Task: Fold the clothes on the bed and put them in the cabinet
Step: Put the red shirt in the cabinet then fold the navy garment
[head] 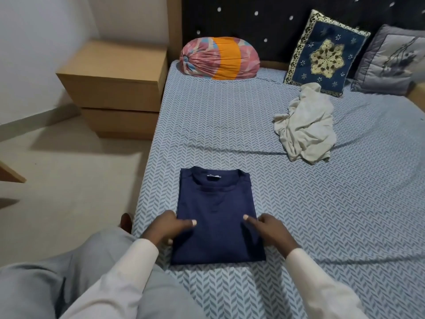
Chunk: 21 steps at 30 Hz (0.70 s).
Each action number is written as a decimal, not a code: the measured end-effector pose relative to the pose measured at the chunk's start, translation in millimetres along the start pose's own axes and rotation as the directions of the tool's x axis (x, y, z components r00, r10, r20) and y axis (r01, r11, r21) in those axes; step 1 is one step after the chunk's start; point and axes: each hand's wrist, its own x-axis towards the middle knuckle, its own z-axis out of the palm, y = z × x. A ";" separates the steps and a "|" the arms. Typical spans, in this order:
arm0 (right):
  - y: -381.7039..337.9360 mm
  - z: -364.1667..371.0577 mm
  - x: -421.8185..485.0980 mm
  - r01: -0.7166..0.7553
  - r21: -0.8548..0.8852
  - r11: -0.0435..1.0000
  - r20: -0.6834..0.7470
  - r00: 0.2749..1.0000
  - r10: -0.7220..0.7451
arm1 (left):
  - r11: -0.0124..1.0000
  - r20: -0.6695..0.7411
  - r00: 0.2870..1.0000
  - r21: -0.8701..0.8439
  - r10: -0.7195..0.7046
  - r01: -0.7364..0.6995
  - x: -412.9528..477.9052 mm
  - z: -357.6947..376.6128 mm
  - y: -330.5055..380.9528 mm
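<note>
A navy blue T-shirt (217,210) lies folded into a neat rectangle near the front left of the bed (230,125), collar pointing away from me. My left hand (171,226) grips its left edge, thumb on top and fingers tucked underneath. My right hand (269,230) holds the right edge the same way, thumb resting on the fabric. A crumpled off-white garment (303,127) lies unfolded further back on the right of the bed.
A pink and orange bolster (219,57), a blue embroidered cushion (326,54) and a grey cushion (391,58) lean against the dark headboard. A wooden two-drawer bedside cabinet (115,88) stands left of the bed. Tiled floor (69,180) lies to the left.
</note>
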 end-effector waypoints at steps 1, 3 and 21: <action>8.6 3.5 -7.2 0.004 0.001 1.000 0.045 0.999 -0.004 | 1.000 0.066 0.998 -0.031 0.001 0.001 -9.1 6.5 -7.6; 21.3 9.6 -18.3 0.016 0.106 0.994 0.157 0.987 -0.033 | 0.999 0.113 0.993 -0.017 0.039 -0.038 -20.7 12.9 -20.5; -32.5 57.8 -18.4 0.591 -0.298 0.749 -0.073 0.769 -0.635 | 0.558 0.111 0.831 0.691 0.546 -0.459 -37.0 46.0 -6.0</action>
